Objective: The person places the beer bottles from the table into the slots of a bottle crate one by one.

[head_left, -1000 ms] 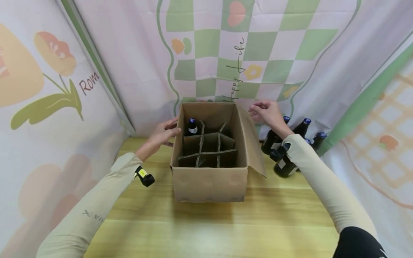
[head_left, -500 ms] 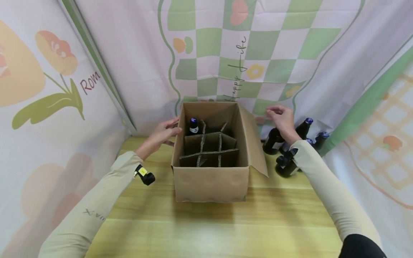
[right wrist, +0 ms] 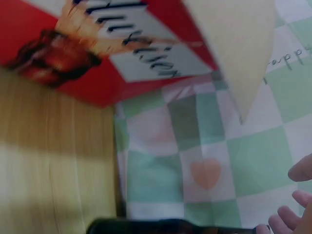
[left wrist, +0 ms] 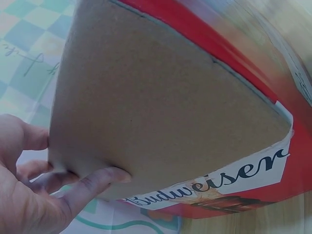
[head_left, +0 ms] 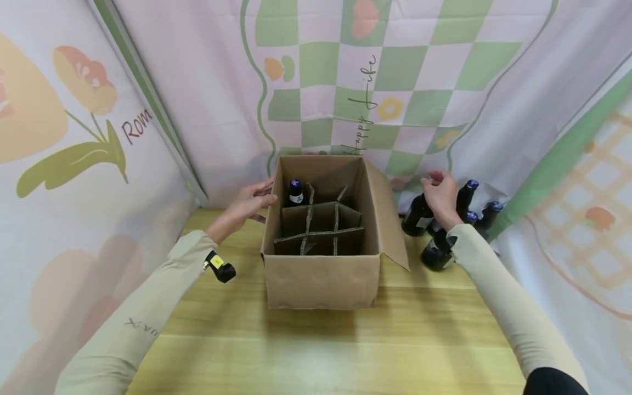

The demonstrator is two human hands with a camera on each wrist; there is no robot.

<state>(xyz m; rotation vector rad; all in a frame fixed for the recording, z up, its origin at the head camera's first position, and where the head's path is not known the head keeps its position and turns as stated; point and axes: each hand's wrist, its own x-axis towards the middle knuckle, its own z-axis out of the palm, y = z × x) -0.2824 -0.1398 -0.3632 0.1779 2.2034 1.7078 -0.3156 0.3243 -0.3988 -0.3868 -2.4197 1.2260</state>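
Note:
A brown cardboard box (head_left: 322, 282) stands open in mid-table, with divider compartments inside. One dark bottle (head_left: 295, 193), blue-capped, occupies its far left compartment. My left hand (head_left: 242, 207) holds the box's left side; in the left wrist view its thumb lies on the brown flap (left wrist: 165, 112) and the fingers go round the edge. To the right of the box, my right hand (head_left: 441, 198) hovers over several dark bottles (head_left: 417, 218), its fingers loosely bent. The right wrist view shows its thumb apart from the fingers, whose tips are right by a bottle neck (right wrist: 219, 229).
A side flap (head_left: 393, 236) juts outward from the box toward the bottles. Other bottles (head_left: 489, 214) stand close together beside the right curtain. Patterned cloth (head_left: 400, 66) hangs directly behind the wooden table (head_left: 316, 351).
My right hand has moved right and a little down, from beside the box's right flap to over the bottles. The left hand keeps its place on the box.

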